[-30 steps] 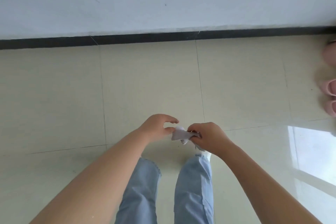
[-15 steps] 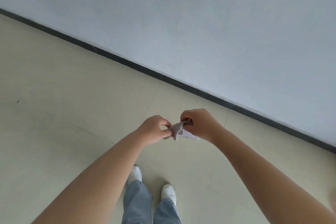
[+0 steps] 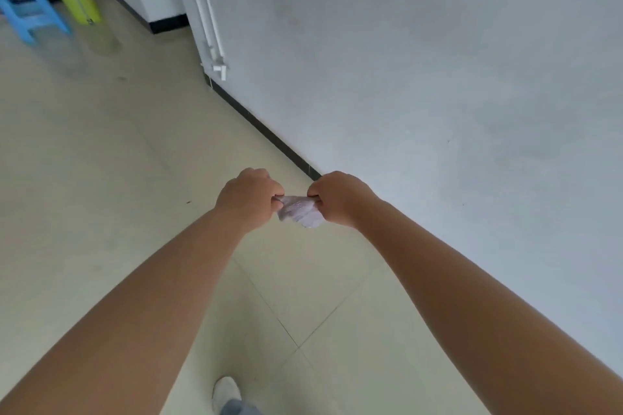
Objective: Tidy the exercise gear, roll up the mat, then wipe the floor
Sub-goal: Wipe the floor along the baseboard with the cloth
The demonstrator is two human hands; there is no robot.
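Note:
A small pale grey-white cloth (image 3: 299, 211) hangs bunched between my two hands, held up in front of me above the cream tiled floor (image 3: 101, 178). My left hand (image 3: 247, 194) pinches its left end with curled fingers. My right hand (image 3: 338, 197) grips its right end in a fist. Both forearms reach forward from the bottom of the head view. No mat or exercise gear that I can identify is near my hands.
A white wall (image 3: 438, 77) with a black skirting strip (image 3: 269, 138) runs close on my right. White pipes (image 3: 207, 10) go down the wall. Far left stand a blue plastic stool (image 3: 28, 7) and a yellow-green object (image 3: 79, 5). One white shoe (image 3: 226, 391) shows below.
The view has swung left along the wall, bringing the stool and pipes into sight. Both hands keep hold of the cloth and have pulled slightly apart, stretching it.

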